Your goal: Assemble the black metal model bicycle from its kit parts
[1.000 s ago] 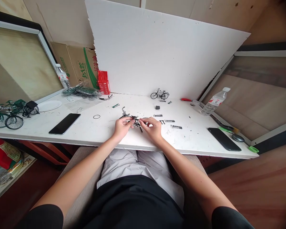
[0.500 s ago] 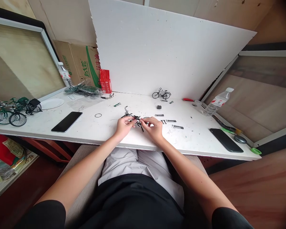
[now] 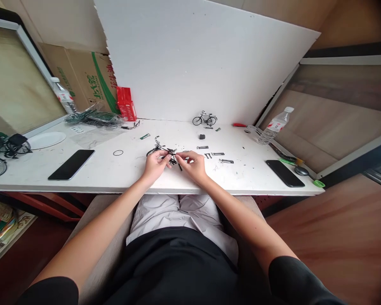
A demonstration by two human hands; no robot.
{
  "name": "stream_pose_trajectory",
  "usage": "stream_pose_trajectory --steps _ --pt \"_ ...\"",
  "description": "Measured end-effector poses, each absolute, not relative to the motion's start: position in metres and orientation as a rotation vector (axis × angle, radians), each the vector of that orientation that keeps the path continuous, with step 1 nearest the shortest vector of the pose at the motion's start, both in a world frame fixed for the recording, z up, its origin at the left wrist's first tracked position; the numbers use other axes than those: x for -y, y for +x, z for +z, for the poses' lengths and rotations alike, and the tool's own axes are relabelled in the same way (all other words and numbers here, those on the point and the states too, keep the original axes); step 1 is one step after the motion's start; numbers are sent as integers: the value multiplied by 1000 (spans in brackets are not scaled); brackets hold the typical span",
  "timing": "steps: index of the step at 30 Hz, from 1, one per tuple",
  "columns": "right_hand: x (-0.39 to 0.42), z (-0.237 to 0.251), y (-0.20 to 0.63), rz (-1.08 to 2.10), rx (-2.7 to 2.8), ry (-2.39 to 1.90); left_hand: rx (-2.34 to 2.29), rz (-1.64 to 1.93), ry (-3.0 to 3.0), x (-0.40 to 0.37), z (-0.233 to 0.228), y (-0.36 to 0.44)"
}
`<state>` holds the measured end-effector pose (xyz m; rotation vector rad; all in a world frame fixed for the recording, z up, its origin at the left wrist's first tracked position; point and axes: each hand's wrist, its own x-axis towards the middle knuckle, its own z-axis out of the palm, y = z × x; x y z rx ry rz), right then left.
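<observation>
A small black metal bicycle model [image 3: 165, 153], partly built, lies on the white table [image 3: 120, 176] in front of me. My left hand [image 3: 154, 164] pinches its frame from the left. My right hand [image 3: 194, 164] grips a thin black part at the model's right side, fingers meeting the left hand's. Loose metal parts [image 3: 217, 154] lie just to the right of my hands. A finished little black bicycle [image 3: 204, 120] stands upright at the back by the white board.
A black phone [image 3: 71, 164] lies left, a second phone [image 3: 285, 173] right. A rubber ring [image 3: 118, 153], a red box [image 3: 126, 104], a water bottle [image 3: 272, 127], green-handled scissors [image 3: 300, 167] and green bicycle models [image 3: 6, 148] lie around.
My head has turned right and the whole scene shifted left in view. Both hands stay on the small bicycle model at the same spot on the table.
</observation>
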<state>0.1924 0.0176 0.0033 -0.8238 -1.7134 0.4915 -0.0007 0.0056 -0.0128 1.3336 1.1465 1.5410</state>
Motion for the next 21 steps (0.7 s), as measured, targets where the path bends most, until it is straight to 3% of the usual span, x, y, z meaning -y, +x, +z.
stream_pose_trajectory --steps 21 --pt "-14 8 191 470 1835 -754 -1175 1527 1237 -4 -5 2"
